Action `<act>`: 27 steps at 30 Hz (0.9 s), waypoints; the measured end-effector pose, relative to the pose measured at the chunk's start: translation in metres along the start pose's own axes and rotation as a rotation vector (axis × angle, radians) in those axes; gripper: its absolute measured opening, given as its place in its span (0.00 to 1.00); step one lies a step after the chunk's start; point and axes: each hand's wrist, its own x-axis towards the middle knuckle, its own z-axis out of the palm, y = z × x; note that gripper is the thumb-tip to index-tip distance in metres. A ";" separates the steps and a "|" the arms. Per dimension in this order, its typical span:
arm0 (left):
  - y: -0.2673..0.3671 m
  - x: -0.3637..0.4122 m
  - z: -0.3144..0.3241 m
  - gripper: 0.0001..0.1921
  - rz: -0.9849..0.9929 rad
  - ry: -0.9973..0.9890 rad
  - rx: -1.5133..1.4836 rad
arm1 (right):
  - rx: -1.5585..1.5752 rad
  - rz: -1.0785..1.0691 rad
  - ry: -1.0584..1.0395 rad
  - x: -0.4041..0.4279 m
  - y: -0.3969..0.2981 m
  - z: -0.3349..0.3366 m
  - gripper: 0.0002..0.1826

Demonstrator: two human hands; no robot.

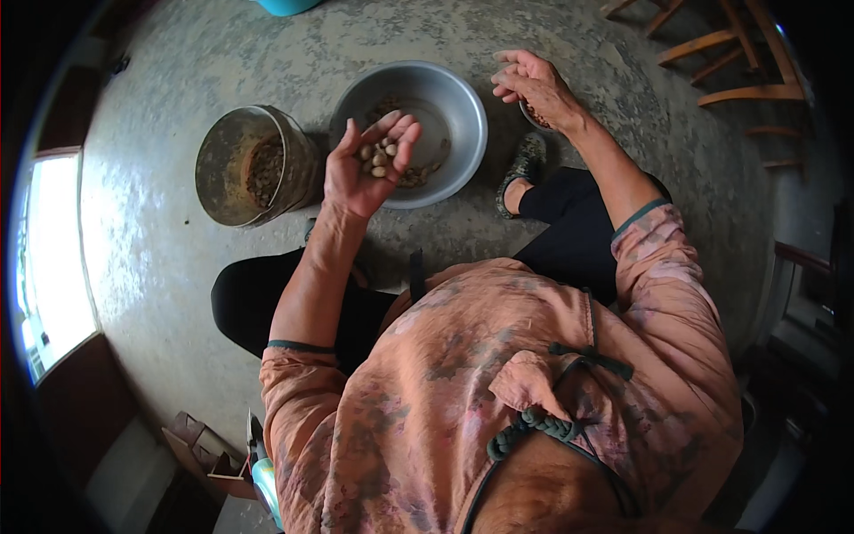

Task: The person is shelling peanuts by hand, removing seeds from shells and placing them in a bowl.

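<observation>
Palm up over the left part of a grey metal basin [467, 143], my left hand [373, 157] cups several small round brown nuts or seeds [379, 160]. In the basin lie more small brown pieces [417, 175], some partly hidden by that hand. My right hand [530, 83] is raised to the right of the basin, fingers slightly bent and apart, and nothing shows in it. Below it is a small bowl of reddish-brown kernels [537, 117], partly covered by the hand. A worn bucket [227, 167] left of the basin holds dark brown pieces [267, 172].
Wooden chair legs [747, 93] stand on the concrete floor [153, 220] at the upper right. The rim of a turquoise tub [287, 5] shows at the top edge. My camouflage-patterned shoe [524, 167] is below the small bowl. An open cardboard box [207, 450] lies at the lower left.
</observation>
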 end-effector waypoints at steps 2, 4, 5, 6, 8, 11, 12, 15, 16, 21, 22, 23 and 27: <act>-0.009 0.000 0.009 0.33 -0.004 -0.015 -0.042 | 0.025 -0.097 -0.067 -0.005 -0.023 0.028 0.24; -0.015 -0.001 0.019 0.32 0.002 -0.020 -0.038 | 0.033 -0.204 -0.102 -0.009 -0.038 0.049 0.19; -0.016 -0.001 0.020 0.33 0.000 -0.029 -0.033 | 0.033 -0.208 -0.110 -0.012 -0.047 0.058 0.19; -0.016 -0.002 0.022 0.33 0.010 -0.028 -0.034 | -0.069 -0.258 -0.121 -0.016 -0.058 0.066 0.18; -0.016 -0.001 0.023 0.33 0.003 -0.001 0.009 | -0.236 -0.360 -0.108 -0.021 -0.074 0.080 0.10; -0.014 0.003 0.018 0.34 0.028 0.052 0.046 | -0.276 -0.511 -0.185 -0.019 -0.074 0.091 0.07; -0.013 0.005 0.016 0.34 0.030 0.050 0.045 | -0.368 -0.533 -0.174 -0.017 -0.073 0.094 0.07; -0.010 0.009 0.009 0.33 0.051 0.064 0.087 | -0.536 -0.485 -0.169 -0.019 -0.076 0.100 0.09; -0.010 0.009 0.007 0.32 0.041 0.020 0.053 | -0.592 -0.455 -0.169 -0.019 -0.077 0.104 0.09; -0.013 0.011 0.015 0.32 0.050 0.089 0.045 | -0.537 -0.475 -0.141 -0.012 -0.069 0.104 0.08; -0.011 0.010 0.013 0.31 0.043 0.055 0.066 | -0.428 -0.471 -0.151 -0.010 -0.069 0.102 0.08; -0.010 0.009 0.012 0.30 0.036 0.020 0.088 | -0.430 -0.474 -0.151 -0.009 -0.070 0.100 0.08; -0.012 0.005 0.018 0.28 0.044 0.121 0.113 | -0.226 -0.304 -0.140 -0.006 -0.081 0.088 0.08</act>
